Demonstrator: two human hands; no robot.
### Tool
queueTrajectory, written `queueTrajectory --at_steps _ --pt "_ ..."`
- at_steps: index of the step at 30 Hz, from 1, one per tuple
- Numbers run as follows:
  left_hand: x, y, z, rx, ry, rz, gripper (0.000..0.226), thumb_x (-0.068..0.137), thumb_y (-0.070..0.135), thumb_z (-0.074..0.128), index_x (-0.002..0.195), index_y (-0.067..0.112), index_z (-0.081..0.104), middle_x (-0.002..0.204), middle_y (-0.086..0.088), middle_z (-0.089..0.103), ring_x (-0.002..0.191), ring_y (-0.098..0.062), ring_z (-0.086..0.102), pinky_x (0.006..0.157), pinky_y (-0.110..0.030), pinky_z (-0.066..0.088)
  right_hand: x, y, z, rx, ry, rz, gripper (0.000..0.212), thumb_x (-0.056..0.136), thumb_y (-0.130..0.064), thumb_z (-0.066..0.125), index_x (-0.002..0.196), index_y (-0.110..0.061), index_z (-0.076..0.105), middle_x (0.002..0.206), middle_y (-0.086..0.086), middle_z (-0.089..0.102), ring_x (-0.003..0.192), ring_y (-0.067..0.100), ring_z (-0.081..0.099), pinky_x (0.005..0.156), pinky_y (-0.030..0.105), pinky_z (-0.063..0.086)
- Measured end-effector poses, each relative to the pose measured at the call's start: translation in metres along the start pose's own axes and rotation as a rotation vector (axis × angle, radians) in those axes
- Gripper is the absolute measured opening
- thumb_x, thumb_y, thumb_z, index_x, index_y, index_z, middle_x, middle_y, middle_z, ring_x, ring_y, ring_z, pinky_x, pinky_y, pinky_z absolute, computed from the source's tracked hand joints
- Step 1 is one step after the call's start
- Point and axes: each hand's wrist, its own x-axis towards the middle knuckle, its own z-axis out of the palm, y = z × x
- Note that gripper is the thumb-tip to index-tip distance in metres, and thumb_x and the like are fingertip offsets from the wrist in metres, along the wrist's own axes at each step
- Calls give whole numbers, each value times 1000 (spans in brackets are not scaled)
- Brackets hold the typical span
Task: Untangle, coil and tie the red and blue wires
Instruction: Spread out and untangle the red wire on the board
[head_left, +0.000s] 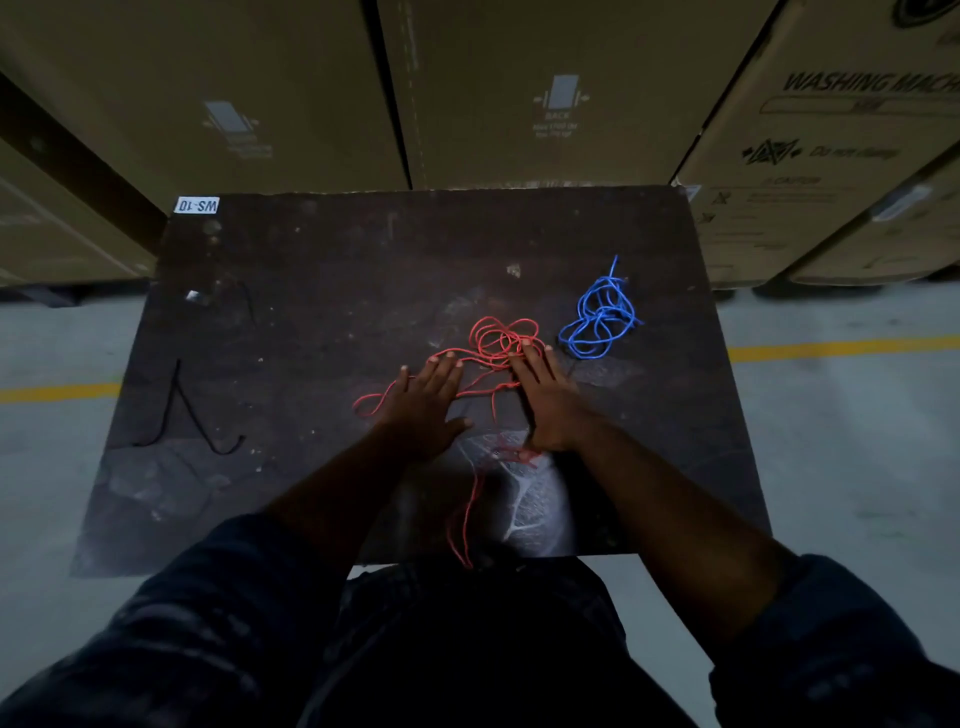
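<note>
Dark scuffed tabletop (322, 322), warehouse floor around it. Red wire (498, 338) mid-tabletop in loose tangle: loops at far end, long axis running toward near edge, tail hanging over it. Left hand (421, 405) and right hand (545, 400) flat on strands, fingers straight, nothing pinched. Blue wire (597, 322) bundled just right of red, apart, one end pointing away. Black cord (192, 415) near left edge. Corner sticker (196, 205) reads "WS-10", upside down. Cardboard box (831, 130) at right reads "WASHING MACH", cut off. Open tabletop between left hand and cord.
</note>
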Motion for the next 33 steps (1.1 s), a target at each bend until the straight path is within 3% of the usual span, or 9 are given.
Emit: queueTrajectory --at_steps 5,13,18,20,23,26,29,31,33 --pt "-11 -28 -1 -70 44 -172 89 86 67 35 151 13 8 160 -3 5 147 -19 5 112 -58 11 -14 21 6 55 -53 99 152 41 -61 86 152 -19 -10 158 16 -16 146 34 -11 116 47 15" --pt "-35 -75 -3 -149 99 -364 71 93 55 33 151 21 11 160 1 9 147 -14 5 111 -62 12 -18 31 9 125 16 109 142 44 -68 80 152 -24 -2 161 6 -11 148 25 -4 116 48 22" --pt "-38 -79 -13 -227 183 -409 53 87 32 47 140 25 40 147 -5 40 135 -21 38 110 -59 20 -15 27 9 159 41 144 138 48 -58 84 153 -15 5 161 6 -5 148 22 0 118 39 15" --pt "-35 -72 -21 -247 247 -348 46 78 27 50 123 27 55 123 -8 62 112 -27 57 106 -51 30 -10 22 7 245 83 184 119 57 -35 85 150 -8 17 160 12 7 148 25 9 118 32 15" --pt "-28 -55 -30 -235 328 -201 41 67 23 63 108 27 61 105 -2 68 99 -26 58 99 -41 34 2 2 -13 349 254 200 72 63 -12 65 132 -2 47 146 19 36 137 33 34 113 29 29" --pt "-15 -33 -34 -290 293 -68 45 68 27 70 111 31 58 110 3 63 105 -23 56 105 -42 28 14 -27 -32 353 399 128 63 69 -23 52 127 2 51 138 22 45 130 34 41 111 37 33" --pt "-5 -10 -38 -341 -28 83 80 71 33 71 142 25 35 152 -8 30 139 -27 29 109 -64 22 22 -52 -34 365 393 -19 52 80 -10 54 130 1 49 135 20 50 126 33 46 109 33 31" --pt "-4 -3 -38 -268 -210 95 104 70 34 74 151 23 9 159 -11 1 145 -30 8 107 -69 14 24 -57 -24 338 292 -78 63 78 -10 60 138 -2 40 143 19 42 133 31 39 113 33 27" --pt "-8 -5 -31 -234 -229 75 114 71 49 73 151 19 -3 159 -9 -7 146 -30 4 107 -68 12 24 -48 -10 246 171 -50 87 75 -21 67 148 -5 22 156 17 21 143 29 23 117 41 22"
